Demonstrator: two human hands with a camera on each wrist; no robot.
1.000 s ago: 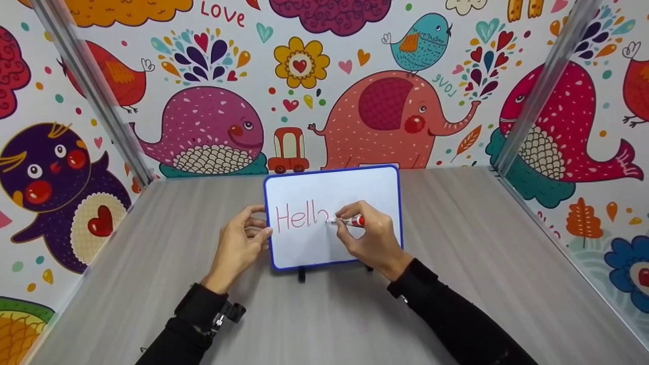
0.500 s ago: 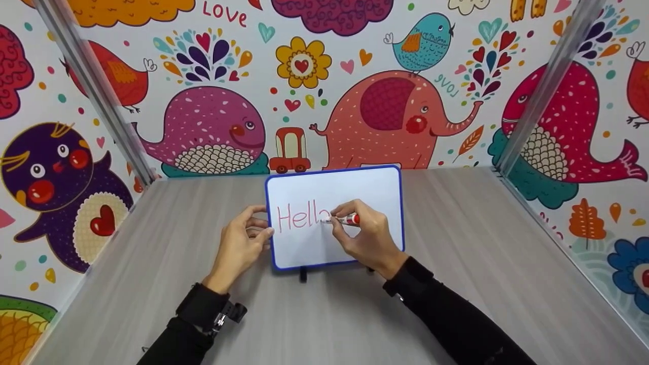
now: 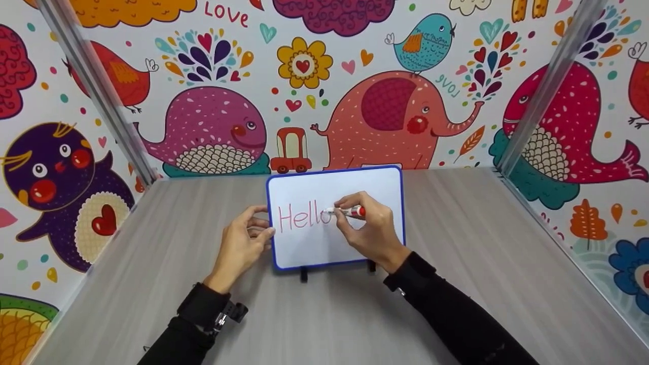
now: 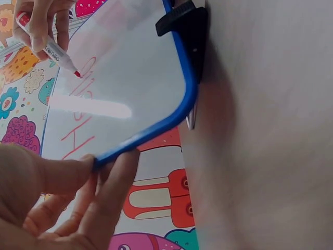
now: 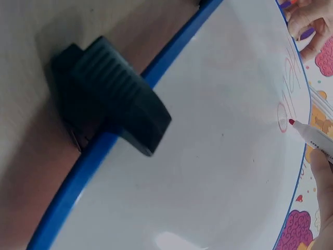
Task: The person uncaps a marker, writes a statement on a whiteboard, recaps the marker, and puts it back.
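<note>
1. Printed wall panels (image 3: 274, 116) stand from 10 to 2 o'clock (hours read from the head view, whiteboard at the dial's centre).
2. The grey bench (image 3: 324, 319) meets that wall along its far edge. It spreads wide at 3 and 9 o'clock and runs toward 6, giving sideways room beyond both arms.
3. The whiteboard (image 3: 314, 243) stands tilted back on the bench, its top edge overlapping the wall in view. A blue rim (image 4: 188, 99) with rounded corners borders it. White surface lies open along the top and bottom.
4. Black sleeves (image 3: 456, 304) reach in from 5 and 7 o'clock.
5. The left hand (image 3: 243, 243) pinches the board's 9 o'clock edge, thumb at the front, other fingers behind.
6. The right hand (image 3: 372, 228) is before the board's right half, its wrist crossing the edge near 4 o'clock; its fingers pinch the marker.
7. Red "Hello" lettering (image 3: 299, 216) runs from near the 9 o'clock edge toward the centre.
8. The marker (image 3: 350, 211) points its tip to 9 o'clock, right by the "o"; whether it touches, I cannot tell.
9. Two black supports (image 3: 304, 274) show below the lower rim, near 5 and 7 o'clock; one hooks over it.
</note>
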